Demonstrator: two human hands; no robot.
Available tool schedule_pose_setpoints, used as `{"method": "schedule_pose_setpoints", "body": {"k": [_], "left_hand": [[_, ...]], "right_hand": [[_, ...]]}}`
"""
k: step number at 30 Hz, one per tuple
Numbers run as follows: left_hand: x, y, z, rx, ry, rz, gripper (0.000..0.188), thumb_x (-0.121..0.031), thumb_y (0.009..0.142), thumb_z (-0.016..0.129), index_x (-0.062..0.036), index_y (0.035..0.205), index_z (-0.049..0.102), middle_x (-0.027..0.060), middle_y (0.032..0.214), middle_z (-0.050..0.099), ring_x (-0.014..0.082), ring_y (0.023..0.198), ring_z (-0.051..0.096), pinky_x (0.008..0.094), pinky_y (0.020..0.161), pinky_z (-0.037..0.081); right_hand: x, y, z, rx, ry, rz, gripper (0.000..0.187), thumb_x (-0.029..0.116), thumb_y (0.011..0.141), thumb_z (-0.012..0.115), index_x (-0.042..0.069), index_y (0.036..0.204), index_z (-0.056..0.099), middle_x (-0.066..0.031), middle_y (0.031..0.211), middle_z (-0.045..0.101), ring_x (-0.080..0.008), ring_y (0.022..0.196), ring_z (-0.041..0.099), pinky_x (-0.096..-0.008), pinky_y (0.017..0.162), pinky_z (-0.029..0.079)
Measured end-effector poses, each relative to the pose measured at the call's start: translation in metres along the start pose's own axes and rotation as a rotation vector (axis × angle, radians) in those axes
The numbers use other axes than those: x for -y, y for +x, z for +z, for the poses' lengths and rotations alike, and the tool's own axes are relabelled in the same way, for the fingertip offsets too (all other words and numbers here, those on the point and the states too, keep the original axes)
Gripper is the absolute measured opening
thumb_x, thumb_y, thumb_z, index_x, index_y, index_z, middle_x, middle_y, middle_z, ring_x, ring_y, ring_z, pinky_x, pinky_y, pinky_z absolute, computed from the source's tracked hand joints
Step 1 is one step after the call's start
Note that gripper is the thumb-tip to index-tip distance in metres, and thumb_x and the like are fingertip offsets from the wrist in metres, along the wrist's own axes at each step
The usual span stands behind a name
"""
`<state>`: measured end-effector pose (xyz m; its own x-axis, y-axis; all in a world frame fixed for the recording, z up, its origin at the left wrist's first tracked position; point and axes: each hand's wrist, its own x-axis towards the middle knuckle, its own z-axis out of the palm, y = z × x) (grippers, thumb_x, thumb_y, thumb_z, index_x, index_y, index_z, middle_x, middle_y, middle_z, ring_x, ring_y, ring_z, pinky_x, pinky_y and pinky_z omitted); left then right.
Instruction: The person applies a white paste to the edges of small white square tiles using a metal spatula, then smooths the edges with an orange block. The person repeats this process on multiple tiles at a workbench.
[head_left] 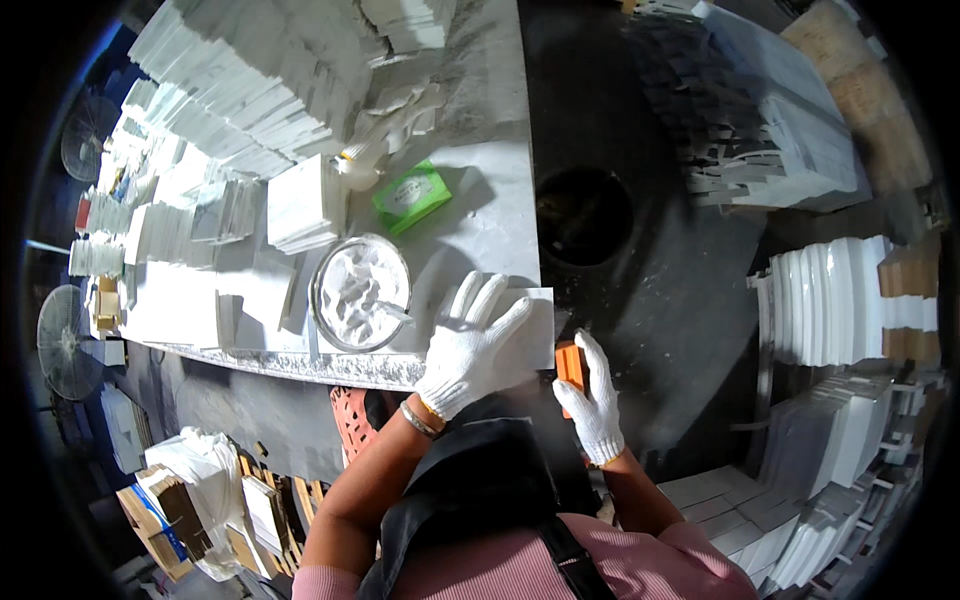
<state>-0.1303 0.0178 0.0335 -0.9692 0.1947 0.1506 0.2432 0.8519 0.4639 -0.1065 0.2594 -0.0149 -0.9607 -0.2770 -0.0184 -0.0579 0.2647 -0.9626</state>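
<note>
The right grip (598,408), gloved, pinches an orange block (570,372) between thumb and fingers, just beside the right edge of a white tile (541,322). The left grip (472,345) lies palm down on the tile, fingers spread. The tile juts past the right edge of the table (505,235). Leftward sits a bowl (407,275) of white stuff; beyond, a green box (412,197).

The left hand (472,345) and right hand (598,405) wore white knitted gloves (462,368) with yellow-edged cuffs (445,398). A pale bracelet (417,419) showed below the left cuff. A pink ribbed, short-sleeved top (650,560) sat beneath what looked like a black apron (455,485) with a black strap (572,560).
</note>
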Motion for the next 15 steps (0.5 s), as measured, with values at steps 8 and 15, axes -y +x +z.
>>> {"method": "schedule_pose_setpoints", "body": {"k": [8,15], "left_hand": [[0.004,0.001,-0.003,-0.037,-0.066,0.044,0.084,-0.042,0.059,0.090,-0.0159,0.135,0.065,0.0193,0.150,0.048,0.0464,0.139,0.044,0.0557,0.110,0.042],[0.013,-0.005,0.013,-0.078,-0.051,0.044,0.089,-0.043,0.057,0.091,-0.0158,0.138,0.064,0.0179,0.151,0.047,0.0442,0.143,0.041,0.0535,0.111,0.042]], "right_hand": [[0.032,0.102,-0.002,-0.168,-0.334,-0.426,0.059,0.016,0.096,0.073,0.004,0.149,0.048,-0.0210,0.152,0.048,-0.0364,0.137,0.052,-0.0426,0.110,0.050],[0.039,0.026,0.006,-0.112,-0.591,-0.467,0.061,0.015,0.091,0.076,0.001,0.145,0.052,-0.0259,0.145,0.055,-0.0433,0.132,0.056,-0.0471,0.108,0.050]]}}
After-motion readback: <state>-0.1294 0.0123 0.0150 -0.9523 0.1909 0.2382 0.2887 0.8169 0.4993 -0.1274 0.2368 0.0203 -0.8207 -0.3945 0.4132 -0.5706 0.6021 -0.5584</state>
